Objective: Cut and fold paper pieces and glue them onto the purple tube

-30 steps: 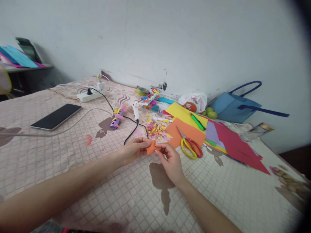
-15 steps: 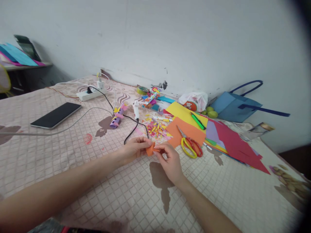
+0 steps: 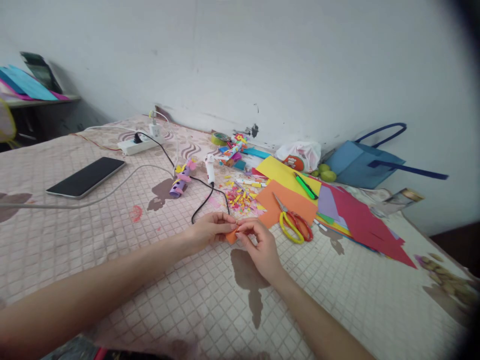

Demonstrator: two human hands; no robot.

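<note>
Between both hands is a small piece of orange paper (image 3: 231,236), partly hidden by the fingers. My left hand (image 3: 210,231) pinches its left side between thumb and fingers. From the right, my right hand (image 3: 261,245) is closed on the same paper, its fingertips close to the left ones. Right of the hands lie scissors (image 3: 292,225) with one yellow and one red handle, their blades resting over an orange sheet (image 3: 268,200). Beyond the hands is a heap of coloured paper scraps (image 3: 242,197). A white glue gun (image 3: 210,169) with a black cord stands behind it.
A decorated purple paper roll (image 3: 179,184), a tablet (image 3: 87,177) and a power strip (image 3: 137,144) are at the left. To the right are a green cutter (image 3: 305,185), red sheets (image 3: 360,222) and a blue bag (image 3: 362,162). Cords cross the patterned tablecloth (image 3: 180,310).
My right fingers have moved slightly left, closer to the left fingertips. Less of the orange paper shows between the hands now.
</note>
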